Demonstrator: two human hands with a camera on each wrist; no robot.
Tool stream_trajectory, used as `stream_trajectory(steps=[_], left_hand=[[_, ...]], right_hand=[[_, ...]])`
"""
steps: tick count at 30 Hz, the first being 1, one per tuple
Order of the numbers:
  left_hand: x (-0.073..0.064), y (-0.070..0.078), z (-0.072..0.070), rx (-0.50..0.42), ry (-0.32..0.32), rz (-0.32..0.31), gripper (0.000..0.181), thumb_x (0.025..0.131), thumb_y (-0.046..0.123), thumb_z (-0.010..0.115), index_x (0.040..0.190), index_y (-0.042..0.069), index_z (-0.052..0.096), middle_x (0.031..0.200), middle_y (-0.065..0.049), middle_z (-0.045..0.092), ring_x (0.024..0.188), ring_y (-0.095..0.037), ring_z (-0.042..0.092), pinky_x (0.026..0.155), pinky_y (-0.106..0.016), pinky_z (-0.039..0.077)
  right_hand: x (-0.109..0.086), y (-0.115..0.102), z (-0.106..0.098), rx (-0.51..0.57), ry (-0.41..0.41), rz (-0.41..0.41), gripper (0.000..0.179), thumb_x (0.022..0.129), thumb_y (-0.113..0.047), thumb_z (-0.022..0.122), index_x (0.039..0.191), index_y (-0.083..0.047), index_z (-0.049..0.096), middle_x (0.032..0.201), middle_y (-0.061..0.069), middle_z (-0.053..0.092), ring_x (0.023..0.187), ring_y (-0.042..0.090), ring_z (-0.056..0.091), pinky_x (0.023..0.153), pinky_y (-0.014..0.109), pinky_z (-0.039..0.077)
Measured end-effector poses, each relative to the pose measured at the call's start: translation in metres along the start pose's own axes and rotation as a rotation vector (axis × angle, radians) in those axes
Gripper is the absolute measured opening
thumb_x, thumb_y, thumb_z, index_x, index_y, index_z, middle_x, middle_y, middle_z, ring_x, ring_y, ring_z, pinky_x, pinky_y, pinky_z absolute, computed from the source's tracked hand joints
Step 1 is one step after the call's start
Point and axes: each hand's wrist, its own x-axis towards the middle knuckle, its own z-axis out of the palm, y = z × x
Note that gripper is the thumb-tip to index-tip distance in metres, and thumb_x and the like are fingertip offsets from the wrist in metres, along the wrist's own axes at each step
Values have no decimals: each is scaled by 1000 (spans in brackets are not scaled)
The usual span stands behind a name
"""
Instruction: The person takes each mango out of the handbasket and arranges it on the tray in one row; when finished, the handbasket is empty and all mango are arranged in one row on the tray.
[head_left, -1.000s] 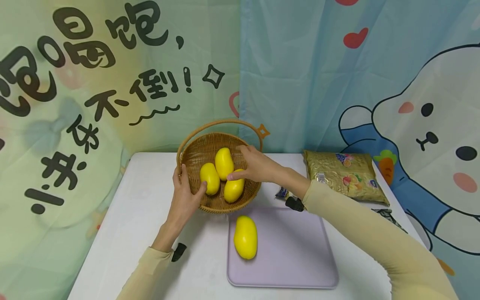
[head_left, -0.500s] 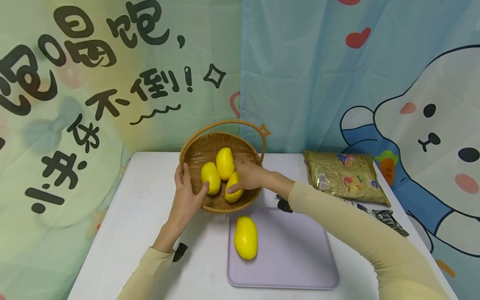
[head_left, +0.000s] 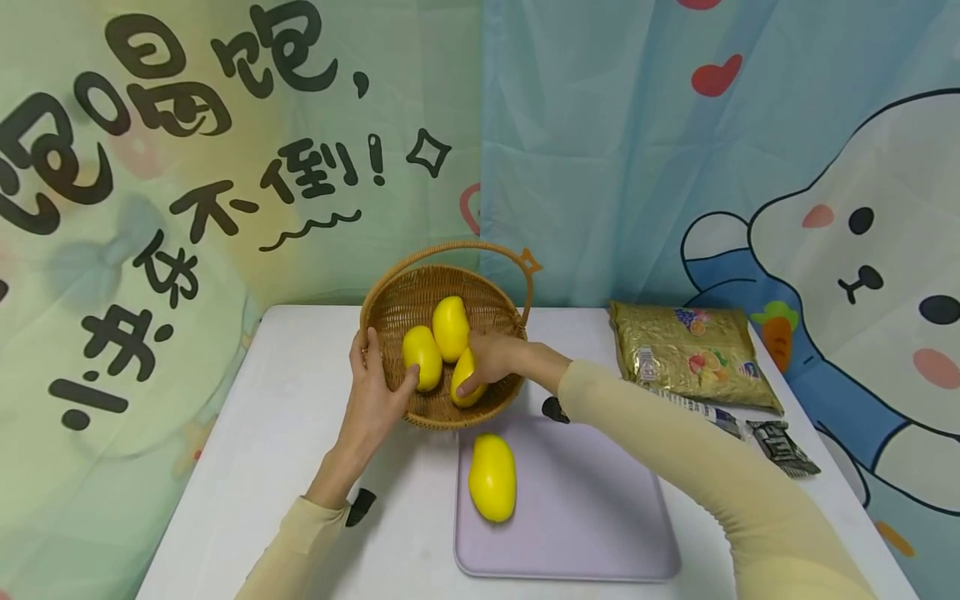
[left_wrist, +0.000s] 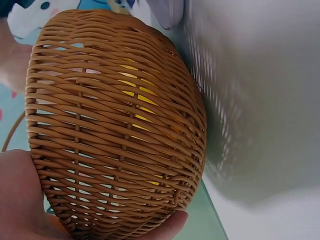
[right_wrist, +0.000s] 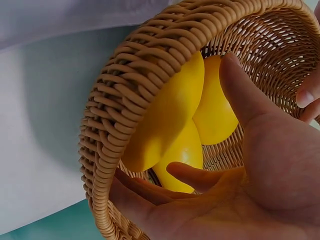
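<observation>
In the head view, a brown wicker basket (head_left: 397,292) with an arched handle leans toward me, three yellow mangoes inside. My left hand (head_left: 375,396) grips its left rim, thumb inside; the left wrist view shows the basket's woven outside (left_wrist: 115,120) beside the thumb and palm. My right hand (head_left: 498,362) reaches in around the right-hand mango (head_left: 463,383). Seen from the right wrist, its thumb and fingers are spread either side of that mango (right_wrist: 170,115), with some fingertips hidden by the basket wall. Another mango (head_left: 492,479) lies on the lilac tray (head_left: 585,517).
The tray lies on a white table (head_left: 315,333), just in front of the basket. At the back right are a gold printed bag (head_left: 693,350) and a small dark packet (head_left: 782,446), with a partly covered packet (head_left: 697,407) between them. Printed curtains hang behind.
My right hand has moved deeper into the basket, down around the right-hand mango, and its forearm has shifted left. The basket has edged slightly right, with my left hand still gripping it.
</observation>
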Motion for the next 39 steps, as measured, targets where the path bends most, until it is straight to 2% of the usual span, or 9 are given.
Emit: stream_trajectory(steps=[4,10,15,22,28,35,39], left_hand=[[1,1,0,1,5,2,95,99,40,61,163,6,1,169,-15,-6,146,-42,35,113,-53,42],[2,1,1,8,8,6,94,99,41,61,163,6,1,169,-17,-5,146,-43,35,112,-53,43],[2,3,0,8,9,12,95,99,41,61,163,7,1,169,-14,-5,147,-41,35,113,-53,41],[1,3,1,2,9,15,95,99,41,62,163,7,1,169,-15,-6,146,-42,35,112,-53,42],[-2,0,3,-1,-5,4,95,99,40,63,163,6,1,169,-16,-6,146,-43,36,112,-53,42],[-2,-1,3,9,-4,-13,95,99,40,63,163,5,2,169,-15,-7,143,-44,40,109,-53,46],[-1,1,1,16,0,-16,95,99,40,63,163,6,2,169,-15,-6,142,-45,41,109,-54,45]], right_hand=[[1,-2,-2,-3,-15,17,112,87,-53,76,160,5,14,163,25,29,152,37,27,123,48,27],[4,-3,0,-25,-7,4,110,86,-51,78,158,8,19,158,25,37,147,36,38,122,44,32],[3,-5,5,-13,11,12,109,84,-52,79,157,6,24,156,27,40,143,36,43,119,44,35],[4,-9,15,-62,62,56,116,80,-60,79,159,2,21,160,36,24,137,44,48,114,51,40],[7,-9,24,-106,76,80,115,78,-59,81,160,-2,23,160,35,23,133,50,49,113,60,39],[8,-7,25,-111,82,70,116,78,-57,82,161,-3,22,161,34,21,131,47,52,107,54,47],[5,-5,21,-82,72,41,117,79,-55,82,161,-1,19,162,34,20,140,46,45,113,51,43]])
